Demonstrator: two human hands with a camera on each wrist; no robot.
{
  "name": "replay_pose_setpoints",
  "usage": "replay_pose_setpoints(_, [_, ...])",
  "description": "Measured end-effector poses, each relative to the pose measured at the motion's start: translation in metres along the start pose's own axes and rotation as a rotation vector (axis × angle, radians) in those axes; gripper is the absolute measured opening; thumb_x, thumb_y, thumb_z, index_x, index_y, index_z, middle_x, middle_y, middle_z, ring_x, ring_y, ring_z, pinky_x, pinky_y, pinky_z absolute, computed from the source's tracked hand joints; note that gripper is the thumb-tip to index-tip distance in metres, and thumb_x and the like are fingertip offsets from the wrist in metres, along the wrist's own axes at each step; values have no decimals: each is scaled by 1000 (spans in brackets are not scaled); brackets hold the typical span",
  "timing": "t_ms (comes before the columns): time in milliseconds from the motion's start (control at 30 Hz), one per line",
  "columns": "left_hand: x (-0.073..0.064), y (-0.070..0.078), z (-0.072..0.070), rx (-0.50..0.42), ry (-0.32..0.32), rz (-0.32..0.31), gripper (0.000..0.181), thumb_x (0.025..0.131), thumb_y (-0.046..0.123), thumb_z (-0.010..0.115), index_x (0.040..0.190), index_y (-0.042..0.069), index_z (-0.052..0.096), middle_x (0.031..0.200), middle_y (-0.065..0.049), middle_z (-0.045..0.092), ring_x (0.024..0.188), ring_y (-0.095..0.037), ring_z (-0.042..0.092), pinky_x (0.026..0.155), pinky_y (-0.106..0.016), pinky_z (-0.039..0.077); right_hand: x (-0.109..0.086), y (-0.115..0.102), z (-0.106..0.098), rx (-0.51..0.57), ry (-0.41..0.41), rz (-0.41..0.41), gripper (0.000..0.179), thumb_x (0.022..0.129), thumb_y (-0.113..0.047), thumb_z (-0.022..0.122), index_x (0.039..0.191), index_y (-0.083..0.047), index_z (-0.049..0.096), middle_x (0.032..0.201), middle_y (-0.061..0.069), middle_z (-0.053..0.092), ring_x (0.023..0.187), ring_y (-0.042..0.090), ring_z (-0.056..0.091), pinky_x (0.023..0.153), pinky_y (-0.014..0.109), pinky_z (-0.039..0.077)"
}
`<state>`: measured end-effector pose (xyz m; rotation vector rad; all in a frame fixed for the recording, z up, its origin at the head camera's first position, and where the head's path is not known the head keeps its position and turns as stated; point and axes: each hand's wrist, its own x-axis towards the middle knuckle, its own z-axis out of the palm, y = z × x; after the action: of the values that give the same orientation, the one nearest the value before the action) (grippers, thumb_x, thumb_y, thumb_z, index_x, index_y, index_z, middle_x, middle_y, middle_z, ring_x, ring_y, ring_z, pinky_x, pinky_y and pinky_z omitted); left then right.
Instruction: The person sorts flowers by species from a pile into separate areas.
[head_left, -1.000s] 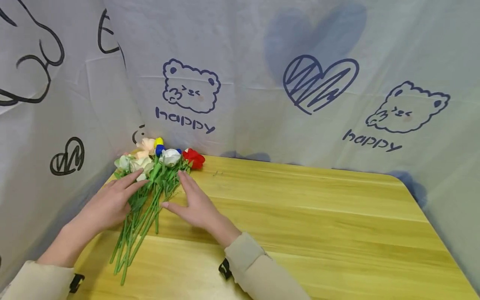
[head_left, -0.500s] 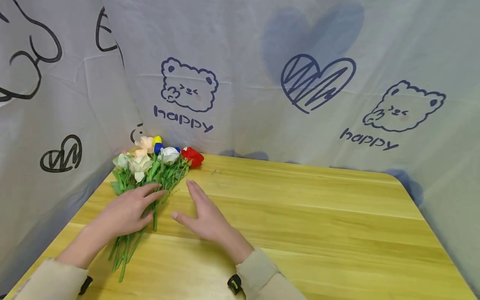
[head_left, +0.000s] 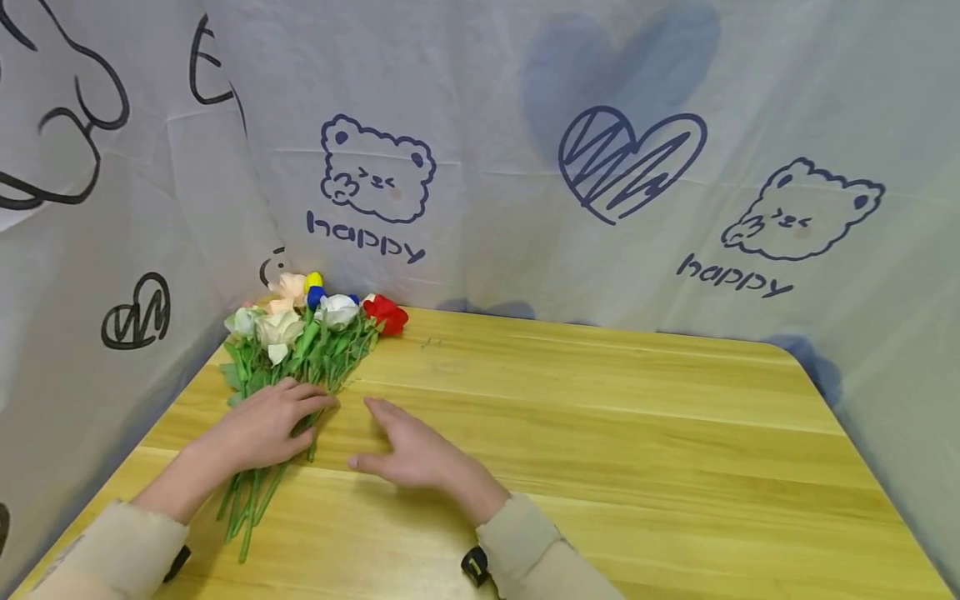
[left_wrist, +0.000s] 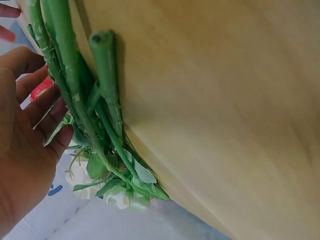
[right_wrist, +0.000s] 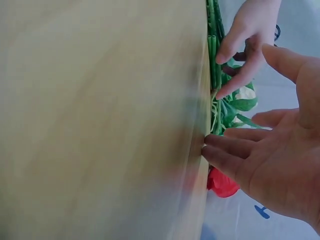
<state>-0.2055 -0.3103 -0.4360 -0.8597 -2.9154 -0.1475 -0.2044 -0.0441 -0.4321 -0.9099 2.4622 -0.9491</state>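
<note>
Cloth (head_left: 495,75): pale, hung behind and to the left of the table (head_left: 615,433), printed with bears (head_left: 378,171), hearts (head_left: 633,162) and the word "happy".
Table: yellow wood streaked with grain, its far right corner rounded.
Bouquet (head_left: 311,354): lies at the table's far left, its blooms (head_left: 337,312) toward the cloth, its stems (left_wrist: 75,82) fanned toward the near side.
Sleeves (head_left: 532,537): cream, turned over at the cuffs, both at the near side of the table.
Left hand (head_left: 270,421): laid across the stems just below the leaves (head_left: 232,375); fingers loosely bent over them, relaxed rather than clenched, the palm standing off them.
Right hand (head_left: 420,450): to the right of the bouquet and apart from it, low over the wood; fingers stretched out, thumb spread away, gripping nothing. Whether its fingertips touch the wood I cannot tell.
Blooms: a red flower (head_left: 386,315) outermost on the right, white beside it, cream further left, peach behind, with a blue bud (head_left: 316,297) and a yellow bud (head_left: 313,280) near the top.
Black bands (head_left: 475,565): one by each cuff.
</note>
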Motion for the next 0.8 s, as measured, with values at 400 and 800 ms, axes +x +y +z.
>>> replay_pose_setpoints(400, [9,-3,1,-319,-22,-93,46,89,-3,70,134,-6,65,134,-27,60,121,-47,60,96,-57,54,16,-1,2,-22,-55,-24,70,102,-41,66,160,-12,42,160,1,46,147,15,42,119,28,34])
replay_pose_setpoints(800, [16,3,-11,-519,26,-147,50,92,-12,67,141,-9,58,140,-31,55,90,-23,64,59,-25,51,28,-5,6,25,-36,-65,59,101,-36,68,155,-16,52,152,-3,56,141,12,50,114,26,41])
